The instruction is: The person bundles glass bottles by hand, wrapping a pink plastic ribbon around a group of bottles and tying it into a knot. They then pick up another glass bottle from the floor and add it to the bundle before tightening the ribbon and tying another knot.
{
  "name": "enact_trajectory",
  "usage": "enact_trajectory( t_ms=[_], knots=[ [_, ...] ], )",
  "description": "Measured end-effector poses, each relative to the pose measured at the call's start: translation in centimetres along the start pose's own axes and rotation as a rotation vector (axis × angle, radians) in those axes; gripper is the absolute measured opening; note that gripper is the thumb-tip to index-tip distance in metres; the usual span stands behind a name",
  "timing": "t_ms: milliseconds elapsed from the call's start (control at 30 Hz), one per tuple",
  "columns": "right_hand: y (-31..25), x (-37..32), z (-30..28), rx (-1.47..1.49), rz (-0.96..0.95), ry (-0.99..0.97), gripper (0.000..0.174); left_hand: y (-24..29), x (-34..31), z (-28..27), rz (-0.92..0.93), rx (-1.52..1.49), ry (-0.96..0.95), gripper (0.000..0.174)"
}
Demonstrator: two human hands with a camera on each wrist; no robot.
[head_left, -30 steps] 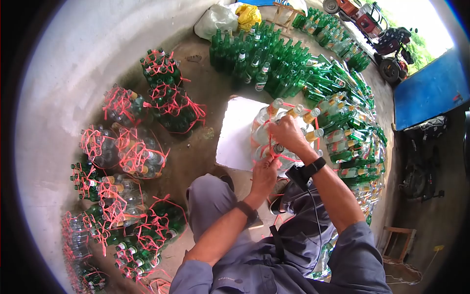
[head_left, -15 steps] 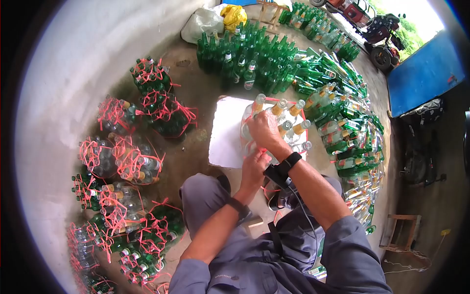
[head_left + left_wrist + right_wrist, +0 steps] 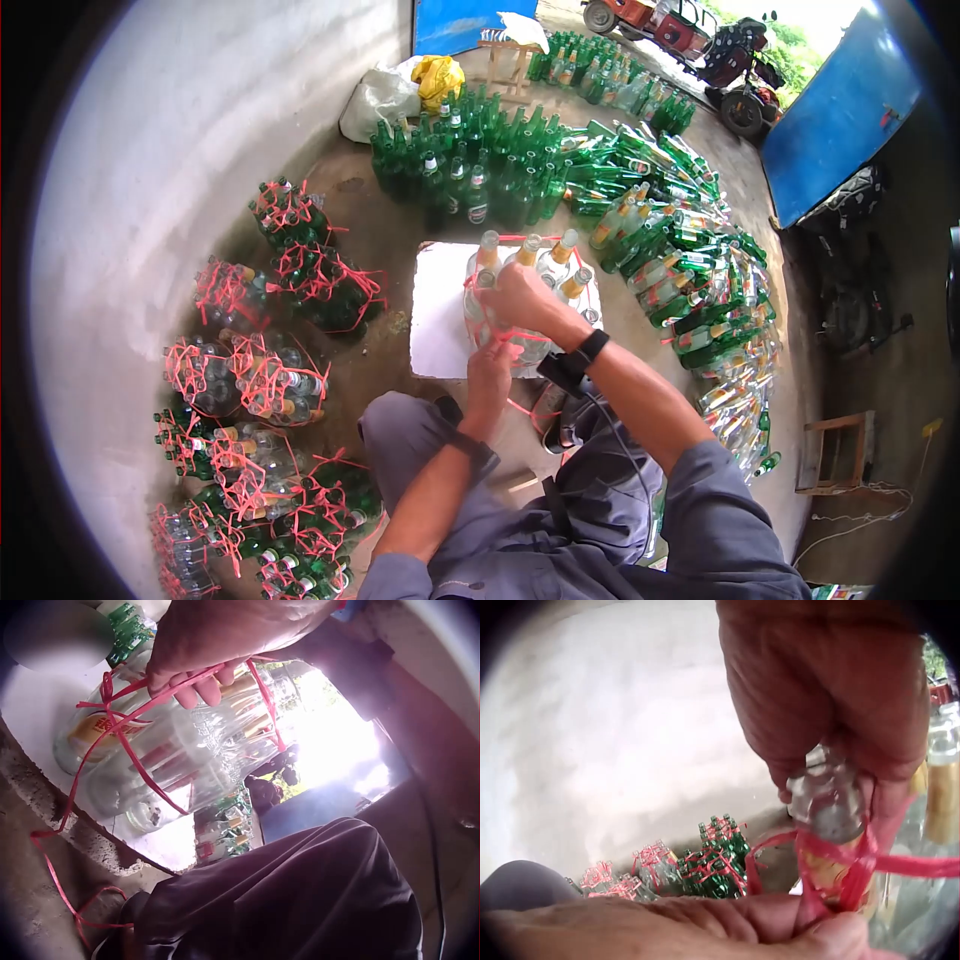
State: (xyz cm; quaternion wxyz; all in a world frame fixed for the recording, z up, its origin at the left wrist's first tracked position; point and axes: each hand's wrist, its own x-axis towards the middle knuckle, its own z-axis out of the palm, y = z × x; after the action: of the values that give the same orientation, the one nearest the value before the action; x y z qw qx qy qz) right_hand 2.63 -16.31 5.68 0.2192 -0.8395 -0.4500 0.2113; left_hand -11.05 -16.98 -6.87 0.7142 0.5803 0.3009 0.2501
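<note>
A bundle of clear glass bottles [image 3: 553, 266] with gold neck labels stands upright on a white block [image 3: 436, 310], a red plastic strap [image 3: 919, 865] around it. My right hand [image 3: 522, 298] grips one bottle's neck [image 3: 829, 801] from above, thumb and fingers on either side. The strap loops around that neck just below the fingers. Lower and nearer my body, my left hand [image 3: 488, 372] pinches the strap between thumb and fingers. In the left wrist view its fingers [image 3: 208, 691] curl over the strap beside the bottles, and a loose length hangs down past the block's crumbly edge.
Strapped bottle bundles [image 3: 285, 375] stand on the left by the wall. Loose green bottles [image 3: 470, 160] crowd the floor ahead, with lying bottles [image 3: 690, 290] heaped at right. My knee [image 3: 392, 430] is close to the block. A blue door [image 3: 840, 120] and a three-wheeler [image 3: 690, 30] are beyond.
The head view has shifted, so the scene sits lower and further left. My right hand moved from the front bottles to a left-side one; my left hand left a bottle mouth and dropped lower with the strap.
</note>
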Motion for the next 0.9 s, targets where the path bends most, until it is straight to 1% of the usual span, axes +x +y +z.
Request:
enact_trajectory(
  t_ms=[33, 67, 100, 133, 200, 300, 333, 400, 433, 467, 533, 600, 633, 700, 833, 900],
  knots=[
    [0.4, -0.6, -0.9, -0.034, -0.002, 0.075, 0.031, 0.2, -0.1, 0.1, -0.003, -0.003, -0.002, 0.028],
    [0.7, -1.1, -1.8, -0.066, -0.004, 0.151, 0.032, 0.5, -0.2, 0.0, -0.049, -0.039, -0.007, 0.026],
    [0.0, -2.1, -3.4, -0.130, 0.021, 0.251, 0.034, 0.9, -0.3, 0.0, -0.095, -0.075, -0.011, 0.024],
    [-0.1, -2.8, -4.6, -0.247, 0.073, 0.371, 0.034, 1.4, -0.4, 0.0, -0.095, -0.076, -0.012, 0.024],
    [1.8, -3.7, -6.7, -0.424, 0.012, 0.476, 0.035, 2.1, -0.8, 0.0, -0.094, -0.140, -0.037, 0.024],
    [4.2, -4.5, -7.8, -0.596, 0.086, 0.329, 0.037, 2.1, -0.8, 0.0, -0.044, -0.135, -0.028, 0.024],
    [5.1, -4.4, -7.4, -0.594, 0.087, 0.330, 0.037, 2.1, -0.8, 0.0, -0.045, -0.134, -0.029, 0.024],
    [7.7, -3.6, -5.8, -0.512, 0.146, 0.185, 0.041, 2.1, -0.8, -0.1, 0.010, -0.024, -0.021, 0.025],
    [8.2, -3.4, -5.2, -0.468, 0.123, 0.259, 0.044, 2.5, -0.8, -0.2, 0.008, -0.022, -0.018, 0.025],
    [8.8, -3.2, -4.9, -0.465, 0.122, 0.255, 0.044, 2.8, -1.0, -0.3, 0.016, 0.003, -0.025, 0.025],
    [8.3, -3.1, -5.4, -0.430, 0.230, 0.172, 0.035, 3.2, -1.2, -0.2, 0.024, 0.027, -0.035, 0.026],
    [7.9, -3.0, -5.6, -0.463, 0.232, 0.160, 0.033, 3.4, -1.2, 0.1, -0.086, -0.032, -0.021, 0.027],
    [7.8, -2.9, -5.6, -0.496, 0.227, 0.146, 0.032, 3.0, -1.1, 0.0, -0.087, -0.033, -0.023, 0.027],
    [7.8, -2.7, -5.6, -0.506, 0.222, 0.142, 0.030, 2.7, -0.9, -0.1, -0.011, 0.005, -0.026, 0.028],
    [8.0, -2.6, -5.7, -0.571, 0.165, 0.096, 0.025, 2.8, -1.1, 0.1, -0.043, -0.052, -0.003, 0.028],
    [7.9, -2.7, -5.7, -0.585, 0.160, 0.088, 0.024, 2.7, -1.1, 0.3, -0.003, -0.079, 0.013, 0.028]
  ],
)
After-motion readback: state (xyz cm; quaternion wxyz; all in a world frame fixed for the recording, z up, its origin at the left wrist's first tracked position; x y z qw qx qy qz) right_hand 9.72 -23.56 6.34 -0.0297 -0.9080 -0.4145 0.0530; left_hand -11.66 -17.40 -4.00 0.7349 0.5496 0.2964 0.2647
